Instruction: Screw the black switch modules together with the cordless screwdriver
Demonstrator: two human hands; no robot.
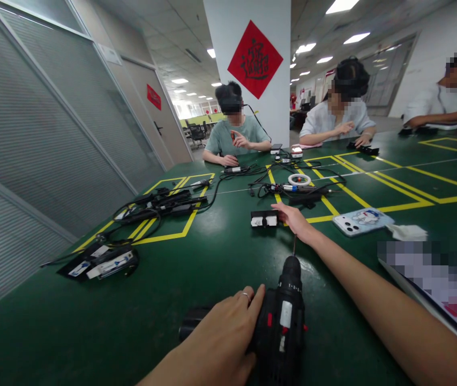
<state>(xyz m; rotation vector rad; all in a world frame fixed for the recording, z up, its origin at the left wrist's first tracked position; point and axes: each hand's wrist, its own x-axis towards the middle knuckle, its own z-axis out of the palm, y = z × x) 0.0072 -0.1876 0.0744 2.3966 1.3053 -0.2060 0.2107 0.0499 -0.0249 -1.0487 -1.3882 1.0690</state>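
A black cordless drill (288,316) lies on its side on the green table, its thin bit pointing away from me. My left hand (228,327), wearing a ring, is closed over the drill's handle, and the battery end shows to its left. Farther out, my right hand (294,221) reaches past the bit tip. Its fingers are closed on the right end of a small black block with white labels (263,220); some fingertips are hidden behind it.
Cables and black devices (164,206) lie left, beside labelled black parts (99,262). A tape roll (299,179) and soldering-iron-like tools lie ahead. Right are a phone (362,220), tissue (409,232) and a laptop-like object (433,295). Several people sit across the table.
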